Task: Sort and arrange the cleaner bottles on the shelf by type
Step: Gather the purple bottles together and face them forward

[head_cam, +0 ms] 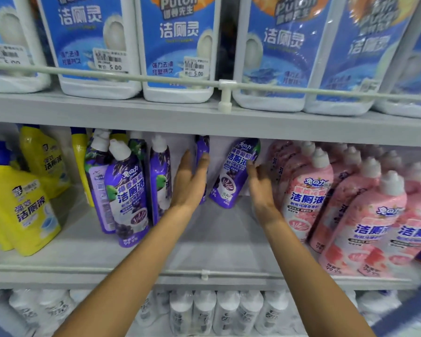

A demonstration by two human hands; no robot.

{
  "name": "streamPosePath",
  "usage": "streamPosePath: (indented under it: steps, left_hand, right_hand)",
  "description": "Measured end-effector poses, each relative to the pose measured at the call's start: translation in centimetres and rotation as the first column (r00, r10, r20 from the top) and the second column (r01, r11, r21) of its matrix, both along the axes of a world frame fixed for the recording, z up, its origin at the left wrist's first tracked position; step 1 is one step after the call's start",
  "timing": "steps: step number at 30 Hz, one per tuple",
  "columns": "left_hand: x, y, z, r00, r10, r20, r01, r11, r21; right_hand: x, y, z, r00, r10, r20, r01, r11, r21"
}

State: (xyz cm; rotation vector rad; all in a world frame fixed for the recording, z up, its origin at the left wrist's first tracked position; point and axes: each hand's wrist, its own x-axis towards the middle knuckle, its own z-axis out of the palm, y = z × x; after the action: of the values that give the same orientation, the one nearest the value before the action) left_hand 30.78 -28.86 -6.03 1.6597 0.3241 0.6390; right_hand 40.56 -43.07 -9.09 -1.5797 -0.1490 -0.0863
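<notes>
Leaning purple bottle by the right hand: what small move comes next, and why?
Probably the right hand should grip the leaning purple bottle and stand it upright beside the other purple bottles: it tilts in the gap before the pink bottles, with that hand open beside it.

1. Purple bottles [129, 190]: white caps, upright, clustered left of centre on the shelf [216, 239]; behind, apart, a tilted bottle [236, 171].
2. Pink bottles [309, 190]: packed rows, right.
3. Yellow bottles [22, 210]: far left.

A thin white guard rail [131, 77] on a clip [225, 96] fronts the pale grey upper shelf [107, 110]. The middle shelf [216, 242] below has a low front lip, evenly lit.
</notes>
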Motion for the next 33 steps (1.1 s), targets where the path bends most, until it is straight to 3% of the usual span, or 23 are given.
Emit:
streamPosePath:
  steps: [3,8,20,23,26,30,33]
  left_hand:
    - [4.1,0.7,-2.0,0.990,0.063,-0.123,-0.059,0.998,0.037]
    - [7.3,2.0,-4.8,0.958,0.215,-0.187,-0.171,0.959,0.228]
    - [4.7,4.0,-7.3,0.996,0.091,-0.010,-0.077,0.892,0.445]
    - [4.5,3.5,-8.4,0.992,0.122,0.024,-0.121,0.903,0.412]
    - [4.8,2.1,-9.8,0.963,0.266,0.050,-0.267,0.912,0.312]
    - [6.0,0.1,-9.3,0.941,0.335,-0.051,-0.327,0.936,0.128]
    - [6.9,-0.4,-8.7,0.947,0.307,-0.093,-0.302,0.951,0.060]
  right_hand:
    - [2.3,1.4,-1.3,1.000,-0.006,0.015,0.007,0.997,-0.075]
    - [3.0,2.7,-1.8,0.996,-0.056,0.073,0.070,0.973,-0.221]
    - [3.0,-1.3,-4.3,0.955,0.146,0.258,-0.067,0.955,-0.290]
    - [3.1,-0.9,-4.8,0.958,0.170,0.232,-0.109,0.961,-0.254]
    - [2.4,0.2,-4.9,0.968,0.100,0.231,-0.050,0.975,-0.216]
    - [1.9,2.0,-5.0,0.976,-0.011,0.219,0.046,0.987,-0.157]
    - [2.7,2.7,-5.3,0.977,-0.002,0.215,0.047,0.978,-0.204]
